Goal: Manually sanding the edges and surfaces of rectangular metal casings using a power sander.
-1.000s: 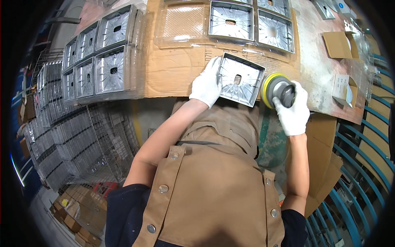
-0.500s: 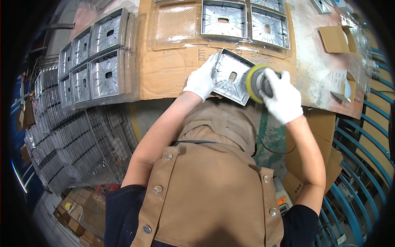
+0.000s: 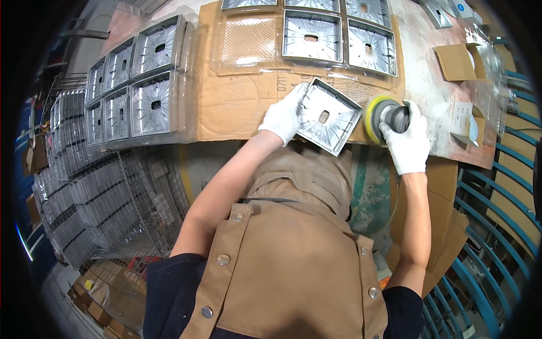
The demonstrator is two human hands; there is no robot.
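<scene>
My left hand (image 3: 284, 114), in a white glove, grips the left edge of a square metal tray-like casting (image 3: 339, 121) with raised walls, radiating ribs and an oblong hole in its middle. The casting is held turned at an angle over the front edge of the cardboard sheet (image 3: 237, 107). In my gloved right hand (image 3: 409, 141) is a round orbital sander (image 3: 389, 116) with a dark grey body and a yellow-green pad edge. Its pad stands a little to the right of the casting, apart from it.
Similar castings (image 3: 312, 35) sit in a clear plastic tray (image 3: 248, 63) at the back. Another tray of castings (image 3: 151, 104) stands on the left, above stacked plastic trays (image 3: 107, 203). Small open cardboard boxes (image 3: 460, 62) lie to the right, beside blue metal rails (image 3: 480, 198).
The sander has moved right, off the casting's right wall, in my right hand. My left hand has turned the casting and shifted it slightly right and nearer.
</scene>
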